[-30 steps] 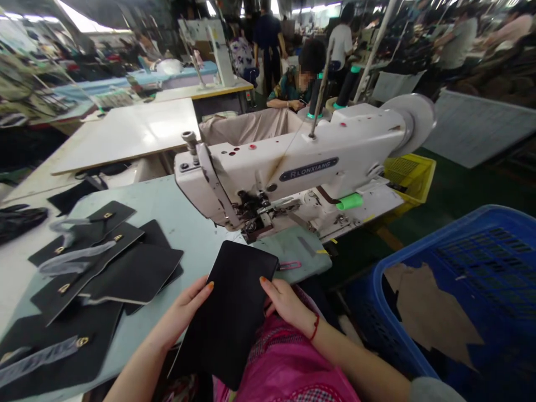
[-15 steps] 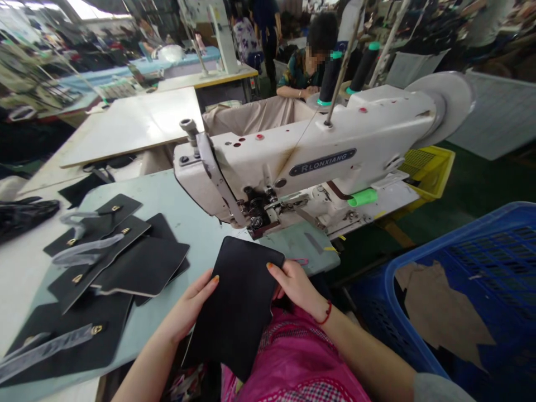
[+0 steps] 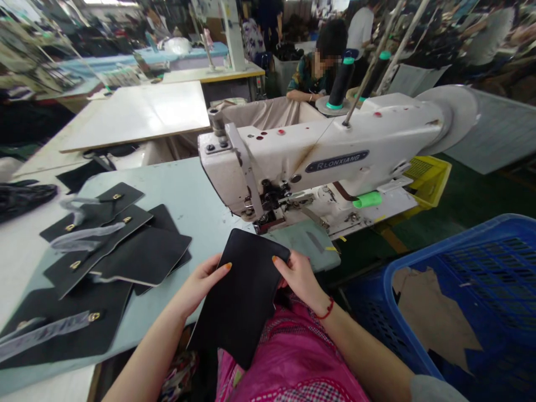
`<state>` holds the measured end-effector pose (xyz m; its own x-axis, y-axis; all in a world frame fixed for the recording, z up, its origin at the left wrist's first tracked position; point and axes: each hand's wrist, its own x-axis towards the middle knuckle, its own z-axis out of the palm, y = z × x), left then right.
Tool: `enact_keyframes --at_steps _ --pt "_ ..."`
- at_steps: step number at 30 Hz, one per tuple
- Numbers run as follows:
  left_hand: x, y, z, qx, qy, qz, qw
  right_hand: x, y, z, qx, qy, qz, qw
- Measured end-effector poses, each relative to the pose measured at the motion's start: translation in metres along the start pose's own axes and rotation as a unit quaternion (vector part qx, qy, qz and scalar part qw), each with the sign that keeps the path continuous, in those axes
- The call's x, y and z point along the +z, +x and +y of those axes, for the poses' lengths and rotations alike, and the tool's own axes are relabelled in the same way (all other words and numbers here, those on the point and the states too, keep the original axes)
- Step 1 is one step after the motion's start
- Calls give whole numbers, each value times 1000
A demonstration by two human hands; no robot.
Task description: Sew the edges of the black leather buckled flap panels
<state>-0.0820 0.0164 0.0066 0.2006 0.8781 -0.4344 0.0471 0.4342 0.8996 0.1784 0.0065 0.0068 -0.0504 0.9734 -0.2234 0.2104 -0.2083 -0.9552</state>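
Observation:
A flat black leather-like panel (image 3: 243, 296) is held over my lap, its top edge just in front of the sewing machine (image 3: 285, 162). My left hand (image 3: 205, 282) pinches its left edge, thumb on top and fingers underneath. On the opposite edge, near the upper corner, my right hand (image 3: 299, 276) grips it the same way. The fingers below the panel are mostly hidden. To the left, several similar black pieces (image 3: 146, 254) lie overlapped on the pale table (image 3: 176, 184); some carry wrapped handles (image 3: 90, 231) with gold-coloured fittings.
On the right stands a blue plastic basket (image 3: 391, 273) with beige scraps (image 3: 435, 315) inside. A yellow crate (image 3: 435, 176) sits behind the machine. Black thread cones (image 3: 341, 84) rise above it. Across from me, a person (image 3: 318, 67) sits bent forward.
My view has shifted slightly, so the machine appears farther right and lower. Both hands keep hold of the panel, which sits a little nearer the machine's needle area in the picture.

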Motion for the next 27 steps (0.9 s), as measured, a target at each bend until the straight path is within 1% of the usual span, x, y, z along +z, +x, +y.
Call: enact_keyframes --at_steps 3,6,8,10,12,14,17,19,21,23,25,27 --pt "8 21 18 47 -10 4 999 1 3 -1 4 -12 -2 1000" --pt "16 41 31 64 -7 -3 998 2 7 -5 15 -3 -24 1000" --pt "18 49 38 87 28 3 996 5 11 -9 30 16 -48 998" --pt "19 52 45 132 94 21 987 8 15 -13 48 47 -67 995" --pt "19 51 52 180 181 41 966 13 18 -16 65 84 -80 991" --pt "19 47 60 217 270 51 937 18 20 -15 75 114 -86 987" --pt "22 41 68 252 365 42 895 24 22 -8 88 139 -86 983" --pt "26 39 69 260 394 27 881 26 24 -1 102 149 -79 980" --pt "30 38 67 261 406 17 876 26 25 5 115 156 -71 979" --pt "33 37 64 262 405 20 876 26 26 9 118 158 -71 978" --pt "34 36 62 256 391 25 884 25 25 9 110 154 -78 979" --pt "35 33 61 240 363 18 900 24 24 8 102 146 -86 980"
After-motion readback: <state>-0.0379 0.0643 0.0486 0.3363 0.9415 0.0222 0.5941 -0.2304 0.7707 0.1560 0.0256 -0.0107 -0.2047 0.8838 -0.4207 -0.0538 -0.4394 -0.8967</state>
